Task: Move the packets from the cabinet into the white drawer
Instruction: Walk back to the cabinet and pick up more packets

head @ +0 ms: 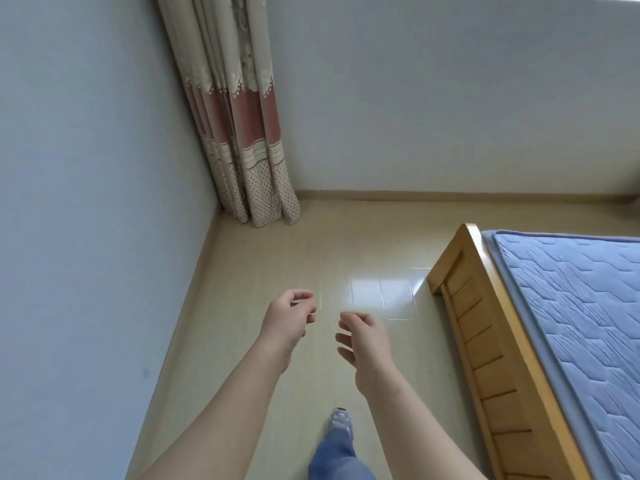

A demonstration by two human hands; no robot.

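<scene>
Over the pale floor (270, 251), ahead of the body, the left hand (289, 317) and the right hand (363, 341) are held out side by side, near each other but not touching. Nothing is gripped by either; the fingers of both are loosely curled. Where the packets, the cabinet and the white drawer lie cannot be told from this view. Below the right hand, a blue trouser leg (337, 455) and a grey shoe (341, 422) are seen on the floor. To the right of the right hand a wooden bed frame (485, 344) is seen, topped by a blue quilted mattress (575, 306). To the left of the left hand a pale blue wall (86, 185) is seen. Well beyond both hands, in the corner, a patterned curtain (242, 133) is hung down to the floor.
</scene>
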